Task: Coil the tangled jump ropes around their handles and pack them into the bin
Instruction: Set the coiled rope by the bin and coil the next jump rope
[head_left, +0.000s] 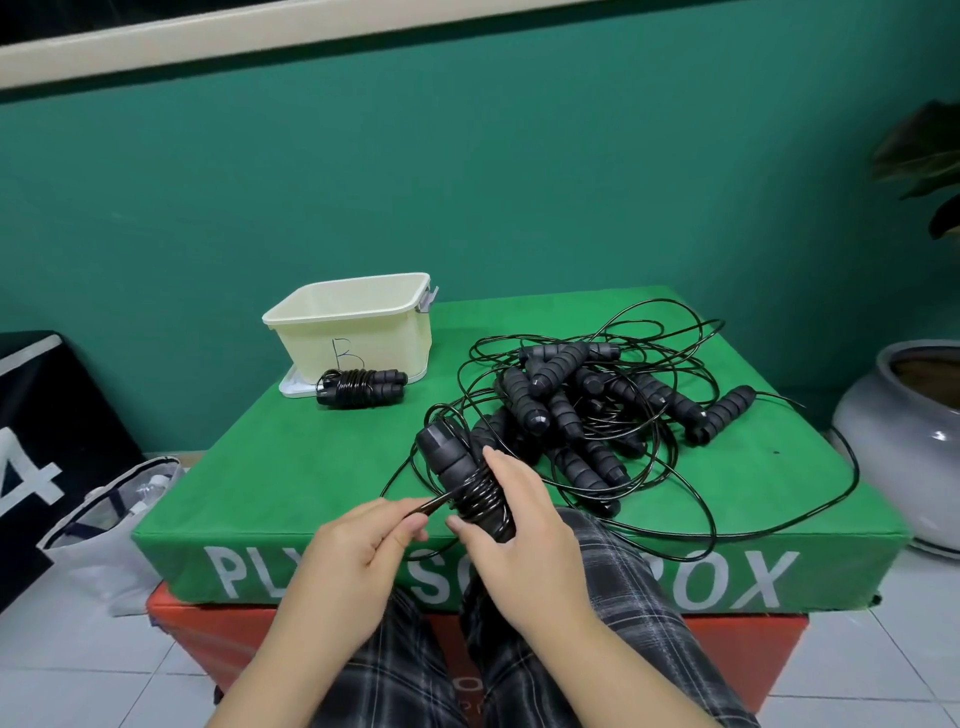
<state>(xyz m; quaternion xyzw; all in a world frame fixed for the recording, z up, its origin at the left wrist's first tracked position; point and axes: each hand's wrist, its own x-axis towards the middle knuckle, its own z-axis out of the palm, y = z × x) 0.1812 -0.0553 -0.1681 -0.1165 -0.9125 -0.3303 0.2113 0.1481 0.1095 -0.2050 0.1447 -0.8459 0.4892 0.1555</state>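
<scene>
A: Jump rope handles (457, 467), position relative to each grip?

B: The right hand (519, 535) is curled round the lower end of the paired black handles, thumb on top, fingertips underneath; the handles point up and away, over the near edge of the green plyo box (291, 467). Several turns of black cord (480, 496) sit wound on the handles just above that grip. The left hand (358, 540) pinches the free cord between thumb and fingers, just left of the handles.

A: Other ropes?

B: One coiled rope (361, 387) lies near the far left corner, touching the front of the cream bin (358, 317). The tangled pile (587, 410) occupies the right half of the top; one loop hangs past the right edge.

A: Anything obscured?

B: The bin's interior floor is not visible, so its contents cannot be told. Hands cover the middle of the lettering on the box's front face. Handles within the pile overlap and cannot be counted reliably. The right hand hides the handles' lower ends.
</scene>
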